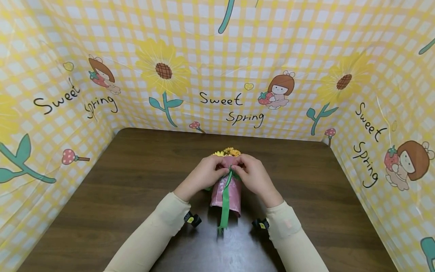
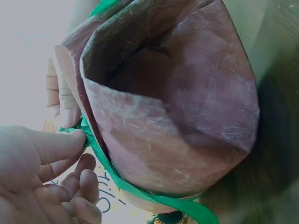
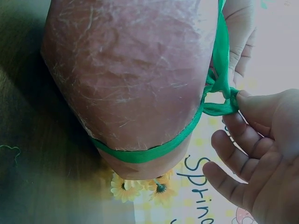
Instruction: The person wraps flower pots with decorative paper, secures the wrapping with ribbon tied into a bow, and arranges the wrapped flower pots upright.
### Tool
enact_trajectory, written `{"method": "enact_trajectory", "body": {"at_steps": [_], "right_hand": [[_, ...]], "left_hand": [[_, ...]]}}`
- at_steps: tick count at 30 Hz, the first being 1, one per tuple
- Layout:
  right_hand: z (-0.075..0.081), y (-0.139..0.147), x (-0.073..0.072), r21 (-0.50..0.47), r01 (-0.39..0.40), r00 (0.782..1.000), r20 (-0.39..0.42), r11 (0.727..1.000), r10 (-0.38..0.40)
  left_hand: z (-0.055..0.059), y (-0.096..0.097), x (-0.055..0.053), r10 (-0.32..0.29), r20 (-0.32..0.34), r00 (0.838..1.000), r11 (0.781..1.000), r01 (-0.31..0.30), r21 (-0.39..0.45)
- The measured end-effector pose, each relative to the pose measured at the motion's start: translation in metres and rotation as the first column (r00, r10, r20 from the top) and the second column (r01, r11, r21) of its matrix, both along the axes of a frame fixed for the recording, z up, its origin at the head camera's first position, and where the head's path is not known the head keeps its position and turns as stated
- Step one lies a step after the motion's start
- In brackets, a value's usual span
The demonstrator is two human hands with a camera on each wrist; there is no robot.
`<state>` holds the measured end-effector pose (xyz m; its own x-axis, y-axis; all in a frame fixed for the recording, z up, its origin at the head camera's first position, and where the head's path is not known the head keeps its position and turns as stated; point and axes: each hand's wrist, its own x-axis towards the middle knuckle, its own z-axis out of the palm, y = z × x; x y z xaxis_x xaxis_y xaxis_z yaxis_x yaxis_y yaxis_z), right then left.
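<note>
A bouquet of yellow and orange flowers point(image 1: 232, 152) in crinkled pink wrapping paper point(image 1: 234, 194) lies on the table, blooms toward the back. Green ribbon point(image 3: 140, 155) circles the paper just below the flowers, and one long tail hangs over the wrap toward the front. My left hand point(image 1: 206, 173) pinches the ribbon between thumb and index finger at the knot. Opposite it, my right hand point(image 1: 254, 174) pinches a small ribbon loop at the same knot, its other fingers loosely bent. The left wrist view looks into the wrap's open, hollow lower end point(image 2: 182, 88).
The dark wooden table point(image 1: 136, 158) is enclosed at the back and both sides by a yellow checked cloth point(image 1: 217, 68) printed with flowers and words. A thin green thread point(image 3: 11, 150) lies on the table beside the bouquet. Black wrist cameras sit under both sleeves.
</note>
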<state>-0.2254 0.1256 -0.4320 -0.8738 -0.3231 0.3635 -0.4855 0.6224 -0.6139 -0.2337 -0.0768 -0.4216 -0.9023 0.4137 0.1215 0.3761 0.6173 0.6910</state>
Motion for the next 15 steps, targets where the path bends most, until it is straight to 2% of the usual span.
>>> {"method": "enact_trajectory", "body": {"at_steps": [7,15], "right_hand": [[0.0010,0.0008,0.0003,-0.026,-0.002,1.000,-0.023,1.000,0.001],[0.0036,0.0012,0.0021,-0.052,-0.010,1.000,0.001,0.999,0.010]], "left_hand": [[0.0011,-0.0014,-0.0006,0.021,0.004,1.000,0.999,-0.021,0.031],[0.0034,-0.0020,0.0013,0.036,0.026,0.999,0.996,-0.038,0.076]]}}
